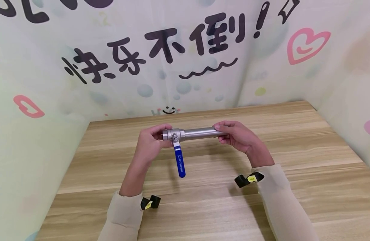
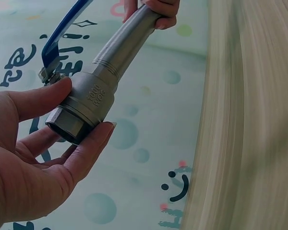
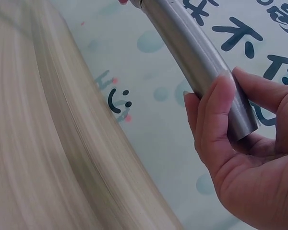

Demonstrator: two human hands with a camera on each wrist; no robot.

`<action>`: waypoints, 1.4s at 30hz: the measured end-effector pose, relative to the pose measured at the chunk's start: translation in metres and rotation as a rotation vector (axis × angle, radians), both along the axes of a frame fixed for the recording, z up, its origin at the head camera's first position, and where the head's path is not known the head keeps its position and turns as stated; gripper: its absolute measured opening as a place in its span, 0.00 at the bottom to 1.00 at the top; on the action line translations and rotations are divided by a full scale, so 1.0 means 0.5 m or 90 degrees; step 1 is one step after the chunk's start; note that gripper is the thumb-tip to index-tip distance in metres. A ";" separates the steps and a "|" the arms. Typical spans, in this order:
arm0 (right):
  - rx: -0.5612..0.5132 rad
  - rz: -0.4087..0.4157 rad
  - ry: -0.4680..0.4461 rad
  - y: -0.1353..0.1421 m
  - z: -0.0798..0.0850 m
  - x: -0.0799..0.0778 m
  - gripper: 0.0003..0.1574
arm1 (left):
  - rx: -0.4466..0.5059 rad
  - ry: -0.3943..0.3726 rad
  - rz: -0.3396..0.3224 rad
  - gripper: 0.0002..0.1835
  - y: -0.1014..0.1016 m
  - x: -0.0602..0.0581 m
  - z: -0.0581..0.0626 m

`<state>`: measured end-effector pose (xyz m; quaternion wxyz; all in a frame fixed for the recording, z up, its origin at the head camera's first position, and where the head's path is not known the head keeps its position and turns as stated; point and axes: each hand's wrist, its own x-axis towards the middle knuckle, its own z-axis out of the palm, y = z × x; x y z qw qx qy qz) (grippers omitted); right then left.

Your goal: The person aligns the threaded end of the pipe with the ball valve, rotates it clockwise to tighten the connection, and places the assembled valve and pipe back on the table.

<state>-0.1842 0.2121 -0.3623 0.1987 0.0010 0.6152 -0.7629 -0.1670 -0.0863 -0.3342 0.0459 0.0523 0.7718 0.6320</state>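
A steel ball valve (image 1: pixel 169 134) with a blue lever handle (image 1: pixel 179 162) is joined to a straight metal pipe (image 1: pixel 200 133), held level above the table in the head view. My left hand (image 1: pixel 149 144) grips the valve body near its open hex end, thumb on one side and fingers on the other. The left wrist view shows raised lettering on the valve body (image 2: pixel 93 96). My right hand (image 1: pixel 237 135) holds the pipe's far end; in the right wrist view its fingers and thumb curl round the pipe (image 3: pixel 197 57). The lever points toward me.
Below the hands lies a wood-grain table (image 1: pixel 203 201). A pale printed cloth (image 1: pixel 127 90) with dark lettering and hearts stands behind the table and at both sides. Small black devices with yellow labels sit at both wrists, by the sleeves (image 1: pixel 124 211).
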 end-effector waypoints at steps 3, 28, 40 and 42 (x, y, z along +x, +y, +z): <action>0.006 0.010 -0.001 0.001 -0.002 0.000 0.06 | -0.003 0.000 0.001 0.27 0.000 0.000 -0.002; 0.019 0.021 0.010 -0.002 -0.006 0.002 0.09 | -0.026 0.004 -0.003 0.26 0.000 0.002 -0.003; 0.028 0.001 -0.008 -0.005 -0.004 0.001 0.08 | -0.020 0.004 -0.002 0.26 0.000 0.002 -0.001; 0.018 0.003 -0.010 -0.005 -0.004 0.001 0.07 | -0.019 0.004 -0.002 0.26 0.000 0.002 0.000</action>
